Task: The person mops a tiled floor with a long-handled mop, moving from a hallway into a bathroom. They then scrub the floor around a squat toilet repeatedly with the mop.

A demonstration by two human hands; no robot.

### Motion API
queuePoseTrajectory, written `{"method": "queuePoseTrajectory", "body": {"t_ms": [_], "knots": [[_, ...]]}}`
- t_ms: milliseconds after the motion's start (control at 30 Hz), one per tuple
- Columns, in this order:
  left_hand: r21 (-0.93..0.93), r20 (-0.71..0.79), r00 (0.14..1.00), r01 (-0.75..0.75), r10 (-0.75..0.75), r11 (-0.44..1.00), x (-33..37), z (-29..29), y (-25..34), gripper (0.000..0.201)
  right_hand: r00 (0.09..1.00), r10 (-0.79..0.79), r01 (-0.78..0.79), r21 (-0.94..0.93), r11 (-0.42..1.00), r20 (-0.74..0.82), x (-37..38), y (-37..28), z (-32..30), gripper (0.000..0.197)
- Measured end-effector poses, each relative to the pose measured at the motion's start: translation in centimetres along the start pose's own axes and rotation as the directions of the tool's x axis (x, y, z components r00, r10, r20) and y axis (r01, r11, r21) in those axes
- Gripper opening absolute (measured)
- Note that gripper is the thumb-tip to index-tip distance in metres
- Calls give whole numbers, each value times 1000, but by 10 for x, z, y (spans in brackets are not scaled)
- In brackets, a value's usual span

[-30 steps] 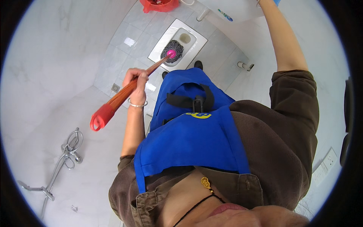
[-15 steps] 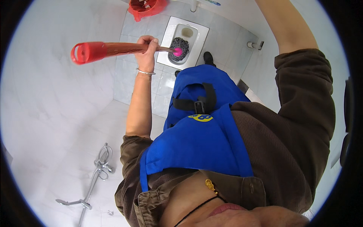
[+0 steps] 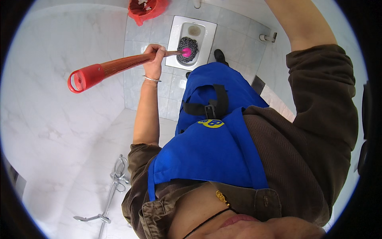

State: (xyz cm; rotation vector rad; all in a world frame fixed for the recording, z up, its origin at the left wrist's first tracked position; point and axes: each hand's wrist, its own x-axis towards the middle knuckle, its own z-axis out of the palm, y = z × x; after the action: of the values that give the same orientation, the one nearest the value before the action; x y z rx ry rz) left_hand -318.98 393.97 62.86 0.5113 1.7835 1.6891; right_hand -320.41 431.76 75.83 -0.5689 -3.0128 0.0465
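Note:
My left hand (image 3: 153,61) is wrapped round the reddish-brown handle of a mop (image 3: 123,65). The handle slants up to the left and ends in a red cap with a hanging loop (image 3: 86,78). At the other end, a pink collar (image 3: 186,52) holds dark grey strands (image 3: 185,43), which lie bunched in the bowl of a white squat toilet (image 3: 201,55). My right forearm (image 3: 296,22) reaches up and leaves the picture at the top edge, so that hand is out of sight.
A bin with a red bag (image 3: 148,14) holding white scraps stands at the far left of the toilet. Pale tiles (image 3: 232,38) cover the floor. A chrome shower fitting (image 3: 113,187) hangs on the left wall, and a short pipe (image 3: 267,38) juts from the right one.
The mop handle's red-capped end has swung toward me and a little left. The mop strands stay in the toilet bowl. My left hand keeps its hold, and the whole view has shifted slightly.

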Motion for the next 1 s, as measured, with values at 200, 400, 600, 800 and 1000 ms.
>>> {"method": "queuePoseTrajectory", "body": {"t_ms": [200, 400, 600, 800, 1000], "knots": [[-96, -208, 975, -102, 81, 990, 1, 17, 40, 23, 990, 5, -8, -21, 1000, -139, -11, 8, 15, 73], [-49, -267, 939, -238, 217, 970, -33, 21, 134, 22, 987, 3, 4, 44, 999, -162, -29, 35, 28, 70], [32, -228, 903, -367, 364, 930, -48, 48, 238, 26, 973, -16, 32, 68, 997, -232, -27, 43, 26, 69], [522, -317, 814, -280, 487, 806, -56, 47, 255, 24, 976, -7, 29, 97, 995, -219, -26, 40, 22, 68], [-94, -182, 942, -302, 282, 949, -29, 33, 201, 23, 983, 1, 13, 75, 997, -182, -29, 34, 20, 72]]}}
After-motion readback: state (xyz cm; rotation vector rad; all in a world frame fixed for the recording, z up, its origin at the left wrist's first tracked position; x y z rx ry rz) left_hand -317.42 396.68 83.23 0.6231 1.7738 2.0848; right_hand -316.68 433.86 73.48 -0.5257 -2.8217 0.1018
